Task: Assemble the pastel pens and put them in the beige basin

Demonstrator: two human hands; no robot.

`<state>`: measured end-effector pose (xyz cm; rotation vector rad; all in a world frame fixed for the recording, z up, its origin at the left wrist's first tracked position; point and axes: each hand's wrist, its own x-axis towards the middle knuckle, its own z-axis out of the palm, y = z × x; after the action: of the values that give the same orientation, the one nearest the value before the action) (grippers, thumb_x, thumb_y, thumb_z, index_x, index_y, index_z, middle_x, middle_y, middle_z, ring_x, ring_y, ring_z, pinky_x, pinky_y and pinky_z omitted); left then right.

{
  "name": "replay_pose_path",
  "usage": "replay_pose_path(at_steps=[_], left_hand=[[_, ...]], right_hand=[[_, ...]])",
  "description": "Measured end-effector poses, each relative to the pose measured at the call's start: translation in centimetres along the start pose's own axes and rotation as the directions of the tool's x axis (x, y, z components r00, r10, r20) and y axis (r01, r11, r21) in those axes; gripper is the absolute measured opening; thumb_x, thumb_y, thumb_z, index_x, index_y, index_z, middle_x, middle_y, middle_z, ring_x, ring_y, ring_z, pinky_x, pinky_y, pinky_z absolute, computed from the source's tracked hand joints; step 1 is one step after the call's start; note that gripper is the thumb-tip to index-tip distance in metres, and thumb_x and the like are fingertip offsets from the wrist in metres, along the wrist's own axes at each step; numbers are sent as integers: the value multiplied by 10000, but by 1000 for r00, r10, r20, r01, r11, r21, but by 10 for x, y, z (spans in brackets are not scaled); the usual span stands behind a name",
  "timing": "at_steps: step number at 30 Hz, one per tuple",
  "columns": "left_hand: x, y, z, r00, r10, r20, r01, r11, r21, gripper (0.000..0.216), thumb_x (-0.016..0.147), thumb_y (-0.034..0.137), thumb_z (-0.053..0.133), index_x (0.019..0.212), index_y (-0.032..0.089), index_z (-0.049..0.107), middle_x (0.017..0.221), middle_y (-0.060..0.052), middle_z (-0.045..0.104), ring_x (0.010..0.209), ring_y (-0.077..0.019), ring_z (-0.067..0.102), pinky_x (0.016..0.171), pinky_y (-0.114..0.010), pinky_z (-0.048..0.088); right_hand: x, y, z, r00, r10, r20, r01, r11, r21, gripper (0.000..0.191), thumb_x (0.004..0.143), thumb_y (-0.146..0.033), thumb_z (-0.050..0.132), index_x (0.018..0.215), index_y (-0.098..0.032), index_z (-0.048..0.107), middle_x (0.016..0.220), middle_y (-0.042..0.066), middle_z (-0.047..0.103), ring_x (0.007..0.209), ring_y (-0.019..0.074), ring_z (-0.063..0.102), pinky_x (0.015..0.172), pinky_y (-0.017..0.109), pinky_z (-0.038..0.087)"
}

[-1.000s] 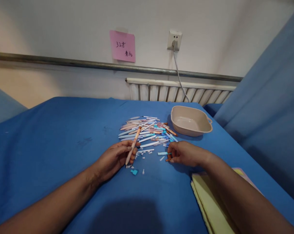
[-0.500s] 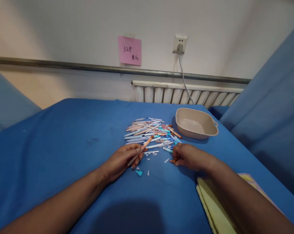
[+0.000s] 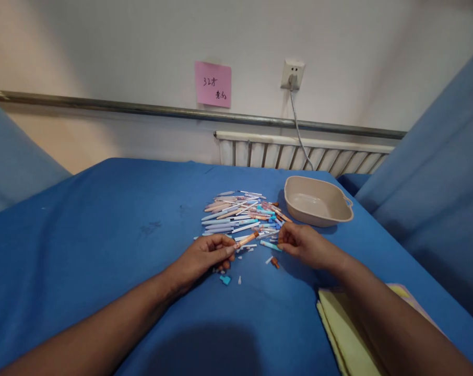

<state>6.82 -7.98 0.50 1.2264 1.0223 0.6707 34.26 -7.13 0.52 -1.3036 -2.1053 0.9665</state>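
My left hand [image 3: 216, 251] is closed around an orange pen barrel [image 3: 247, 239] with a brown end, which points up to the right over the loose parts. My right hand [image 3: 305, 244] has its fingers curled together beside a light-blue pen barrel [image 3: 270, 245]; whether they grip anything is hidden. A brown pen part [image 3: 274, 262] lies on the cloth just below that hand. Between and beyond both hands spreads a heap of pens and pen parts [image 3: 236, 214]. A turquoise piece [image 3: 225, 280] and small white tips [image 3: 239, 280] lie nearer to me.
A beige plastic basin [image 3: 318, 201] stands behind my right hand on the blue cloth [image 3: 122, 209]. Under my right forearm lies a folded yellow cloth [image 3: 340, 324]. At the back are a radiator [image 3: 268, 151], a metal rail [image 3: 142, 108] and a plugged-in cord [image 3: 297, 125].
My right hand has let go of the brown part and moved slightly up, away from it. The orange barrel in my left hand has tipped lower and shifted to the right.
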Motion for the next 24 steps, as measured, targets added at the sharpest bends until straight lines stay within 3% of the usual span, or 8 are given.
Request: replay_pose_path(at_steps=[2,4,7,11,24], left_hand=[[-2,1,3,1000,-5,6,5,1000,-15,292,712,351,720,879,133,623,692,-3,617,555,-90,535,543,-212,433],[-3,1,5,1000,-4,10,4,999,-34,300,704,347,729,885,132,624,689,-4,621,551,-88,535,548,-215,435],[-6,0,8,1000,6,25,-4,999,-54,303,710,344,730,892,128,622,693,-9,628,560,-90,545,554,-218,433],[-7,0,10,999,10,32,-8,998,-66,306,716,344,726,903,129,616,700,-8,631,570,-96,555,560,-229,440],[-6,-1,8,997,11,75,-7,998,-56,320,731,351,720,920,117,612,721,-8,628,582,-85,553,574,-221,435]], right_hand=[[3,-6,4,989,-4,-150,55,940,335,174,761,-320,639,812,-195,529,646,-36,556,580,110,525,564,234,409],[6,-13,10,971,46,-236,111,784,611,254,735,-374,679,843,-200,530,646,-37,579,590,119,568,602,260,459],[8,-20,21,956,138,-261,131,592,795,305,684,-366,741,850,-196,549,659,-34,613,601,119,608,617,265,495],[7,-25,29,961,158,-228,117,517,848,314,657,-341,772,828,-184,561,679,-23,642,617,127,640,610,258,515],[8,-19,37,971,89,-223,150,505,850,255,714,-318,738,859,-175,584,684,-3,670,633,126,652,603,243,529]])
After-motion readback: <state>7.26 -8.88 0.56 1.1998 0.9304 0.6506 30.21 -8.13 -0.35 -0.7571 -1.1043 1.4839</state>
